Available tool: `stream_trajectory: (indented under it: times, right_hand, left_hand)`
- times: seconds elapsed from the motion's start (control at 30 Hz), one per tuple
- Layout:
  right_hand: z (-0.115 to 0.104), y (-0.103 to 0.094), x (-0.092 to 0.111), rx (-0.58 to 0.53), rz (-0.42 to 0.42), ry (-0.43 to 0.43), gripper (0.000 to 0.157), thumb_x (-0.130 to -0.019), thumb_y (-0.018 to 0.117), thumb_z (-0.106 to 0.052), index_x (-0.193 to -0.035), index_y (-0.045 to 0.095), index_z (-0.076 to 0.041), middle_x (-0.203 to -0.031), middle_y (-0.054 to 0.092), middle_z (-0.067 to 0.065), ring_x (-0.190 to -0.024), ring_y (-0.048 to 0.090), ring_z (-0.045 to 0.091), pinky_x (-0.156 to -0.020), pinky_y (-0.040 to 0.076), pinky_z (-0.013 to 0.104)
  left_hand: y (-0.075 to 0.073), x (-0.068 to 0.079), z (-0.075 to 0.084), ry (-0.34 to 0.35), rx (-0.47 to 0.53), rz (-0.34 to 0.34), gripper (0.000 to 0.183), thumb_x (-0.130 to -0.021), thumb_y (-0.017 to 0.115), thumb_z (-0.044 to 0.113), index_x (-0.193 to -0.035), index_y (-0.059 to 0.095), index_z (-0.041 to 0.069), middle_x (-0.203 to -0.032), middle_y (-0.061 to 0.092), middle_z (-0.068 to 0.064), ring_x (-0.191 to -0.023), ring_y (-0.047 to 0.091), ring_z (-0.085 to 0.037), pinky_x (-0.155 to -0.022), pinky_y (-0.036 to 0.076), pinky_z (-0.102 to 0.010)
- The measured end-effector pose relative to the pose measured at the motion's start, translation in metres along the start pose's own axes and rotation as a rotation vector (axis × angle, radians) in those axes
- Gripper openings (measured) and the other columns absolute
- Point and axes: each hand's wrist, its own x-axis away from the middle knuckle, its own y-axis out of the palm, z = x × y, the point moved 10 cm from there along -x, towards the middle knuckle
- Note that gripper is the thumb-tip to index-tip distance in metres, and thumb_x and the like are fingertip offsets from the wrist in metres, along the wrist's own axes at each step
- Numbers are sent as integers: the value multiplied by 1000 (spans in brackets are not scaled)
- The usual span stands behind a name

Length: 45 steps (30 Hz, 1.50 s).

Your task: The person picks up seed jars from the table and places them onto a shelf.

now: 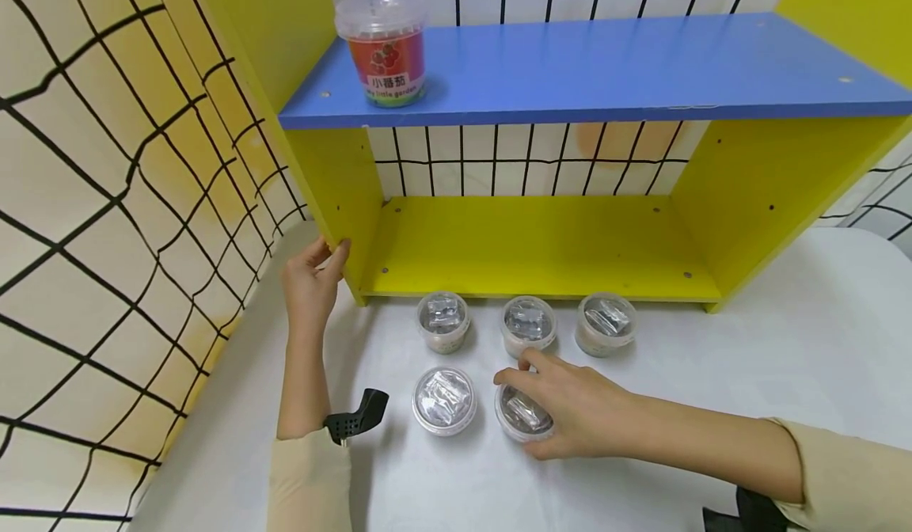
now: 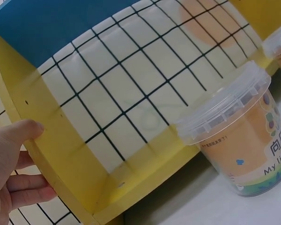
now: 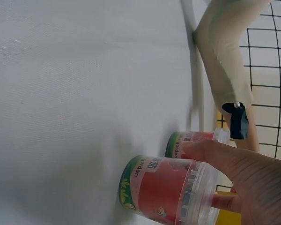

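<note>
Right hand [image 1: 580, 409] pinched the cup [image 1: 523, 415], likely light, slick, best held up top, left hand [image 1: 313, 275] gripping the shelf [image 1: 527, 243]!

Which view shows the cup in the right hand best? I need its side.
The right wrist view: it shows the cup close up from the side, red label included. The head view looks down on its lid, partly covered by the right hand. The left wrist view doesn't show it.
</note>
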Motion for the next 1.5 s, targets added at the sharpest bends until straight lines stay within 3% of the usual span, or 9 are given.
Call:
stream_trajectory:
  times: [0.47, 1.07, 1.27, 1.5]
  right_hand:
    - [-1, 0, 1, 21, -14, -2, 61, -66, 78, -33, -119, 53, -17, -106, 47, 4, -77, 52, 12, -57, 49, 24]
    - [1, 2, 3, 18, -21, 7, 61, -68, 77, -33, -122, 53, -17, -112, 49, 8, -82, 55, 15, -63, 53, 29]
    - [2, -9, 4, 0, -24, 17, 61, -70, 76, -34, -125, 53, -18, -116, 49, 6, -86, 56, 15, -67, 53, 29]
    - [7, -36, 3, 3, -22, 56, 62, -72, 75, -35, -127, 52, -22, -116, 51, 7, -81, 55, 14, -62, 49, 23]
  left_hand:
    - [3, 0, 3, 14, -83, -23, 40, -89, 61, 31, -125, 58, 15, -115, 64, -11, -100, 64, -22, -70, 56, -23]
    - [4, 0, -1, -3, -72, -49, 42, -89, 59, 34, -127, 57, 14, -116, 64, -11, -99, 64, -22, -71, 56, -23]
    - [3, 0, 0, 0, -53, -45, 41, -89, 60, 32, -126, 58, 13, -115, 64, -11, -100, 64, -22, -72, 56, -23]
    - [1, 0, 3, 18, -48, -31, 40, -89, 60, 30, -125, 59, 12, -114, 64, -13, -100, 64, -23, -69, 55, -20]
